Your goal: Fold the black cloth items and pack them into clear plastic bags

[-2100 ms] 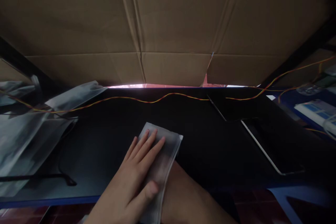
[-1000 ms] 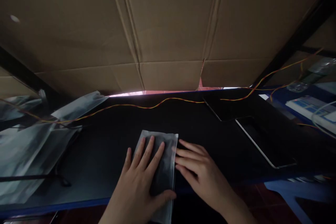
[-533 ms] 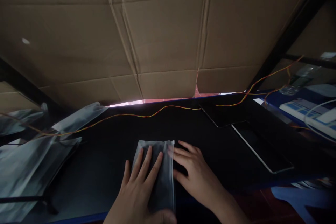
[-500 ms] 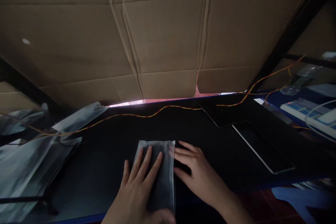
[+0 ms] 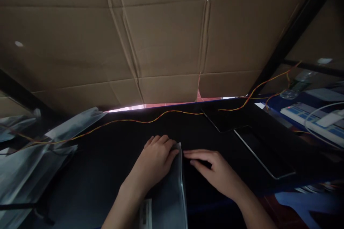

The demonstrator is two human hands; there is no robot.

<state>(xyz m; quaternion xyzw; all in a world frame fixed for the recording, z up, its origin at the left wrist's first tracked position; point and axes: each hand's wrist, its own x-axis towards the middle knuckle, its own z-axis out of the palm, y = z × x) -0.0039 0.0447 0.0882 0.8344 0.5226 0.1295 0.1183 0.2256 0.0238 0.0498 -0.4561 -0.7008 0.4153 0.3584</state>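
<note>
A translucent plastic zip bag (image 5: 171,195) lies on the black tabletop in front of me, its zip edge running along the right side. My left hand (image 5: 158,155) is over the bag's far end, fingers curled and thumb bent in at the corner by the zip. Just right of that edge is my right hand (image 5: 213,171), fingers stretched toward the zip and thumb apart from them. Whether its fingertips touch the bag I cannot tell. A pale printed label (image 5: 146,214) shows near the bag's lower left, partly behind my left forearm.
More clear plastic bags (image 5: 24,175) lie at the left. To the right are a white-edged dark phone-like slab (image 5: 264,154) and another dark slab (image 5: 223,120). A red-yellow wire (image 5: 150,121) crosses the back, before a cardboard wall (image 5: 166,43). A bottle (image 5: 299,82) stands far right.
My left hand went from lying flat with fingers spread on the bag to curling at its far corner. My right hand shifted slightly right. A label has come into view.
</note>
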